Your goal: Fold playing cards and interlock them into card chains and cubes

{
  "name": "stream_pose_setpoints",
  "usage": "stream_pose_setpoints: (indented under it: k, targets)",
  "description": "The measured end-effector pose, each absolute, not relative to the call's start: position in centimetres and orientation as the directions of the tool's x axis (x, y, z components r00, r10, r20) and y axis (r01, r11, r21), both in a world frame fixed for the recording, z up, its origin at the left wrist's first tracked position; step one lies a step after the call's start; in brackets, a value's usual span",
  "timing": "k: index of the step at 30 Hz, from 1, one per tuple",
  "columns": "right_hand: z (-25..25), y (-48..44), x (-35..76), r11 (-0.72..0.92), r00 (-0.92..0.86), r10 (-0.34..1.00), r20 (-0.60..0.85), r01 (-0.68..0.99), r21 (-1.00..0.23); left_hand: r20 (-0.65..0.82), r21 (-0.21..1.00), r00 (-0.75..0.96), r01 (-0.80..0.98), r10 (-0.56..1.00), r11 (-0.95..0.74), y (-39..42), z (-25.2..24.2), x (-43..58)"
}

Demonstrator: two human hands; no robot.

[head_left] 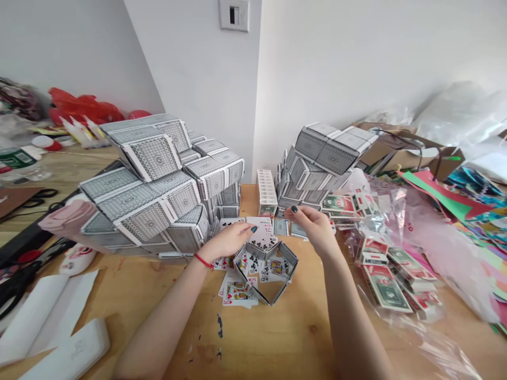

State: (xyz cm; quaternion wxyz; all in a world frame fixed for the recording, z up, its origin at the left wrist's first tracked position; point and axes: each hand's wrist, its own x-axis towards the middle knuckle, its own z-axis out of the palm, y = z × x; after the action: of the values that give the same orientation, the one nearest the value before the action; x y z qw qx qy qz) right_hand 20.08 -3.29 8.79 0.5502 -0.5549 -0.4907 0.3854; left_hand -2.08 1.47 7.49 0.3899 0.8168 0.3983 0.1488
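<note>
Left fingers over smooth flat cards, right fingers bent; both grips unclear. Angular heart-shaped frame nearby.

Wall: switch plate, mounted high. Left of the wooden tabletop, far to near: crumpled red plastic bag, with pointed white nozzles just in front; green-labelled clear bottle; scissors with dark loops; pink cloth; white mouse-shaped object, its print too blurred for me to read; creased white paper, with a white case beside it. Right: brown paper bag with dark handles; clear plastic behind; red and green sheets in front.
</note>
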Motion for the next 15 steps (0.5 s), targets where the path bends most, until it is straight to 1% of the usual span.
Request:
stream_pose_setpoints:
  k: [2,3,6,8,11,15]
  targets:
    - [8.5,-3.9,20.2,0.106,0.253,0.960,0.123,0.077,-0.991,-0.077,0.822,0.620,0.483,0.781,-0.303,1.3,7.3,-2.2]
    - [7.9,-4.1,20.1,0.090,0.249,0.963,0.104,0.064,-0.994,-0.085,0.855,0.602,0.454,0.794,-0.252,1.1,7.1,-2.2]
    - [5.0,-5.0,19.5,-0.015,0.195,0.981,0.002,0.082,-0.997,-0.105,0.926,0.514,0.362,0.851,-0.105,0.1,6.2,-2.5]
    - [3.1,-5.7,18.9,-0.065,0.199,0.979,-0.043,0.106,-0.992,-0.097,0.952,0.434,0.304,0.896,-0.044,-1.0,5.3,-2.6]
    - [1.3,-6.8,18.1,-0.086,0.199,0.978,-0.058,0.135,-0.987,-0.038,0.981,0.363,0.192,0.931,-0.034,-2.6,3.8,-2.6]
    - [0.8,-7.5,17.5,-0.112,0.092,0.990,-0.104,0.082,-0.990,0.007,0.988,0.338,0.141,0.941,-0.058,-3.7,2.1,-2.2]
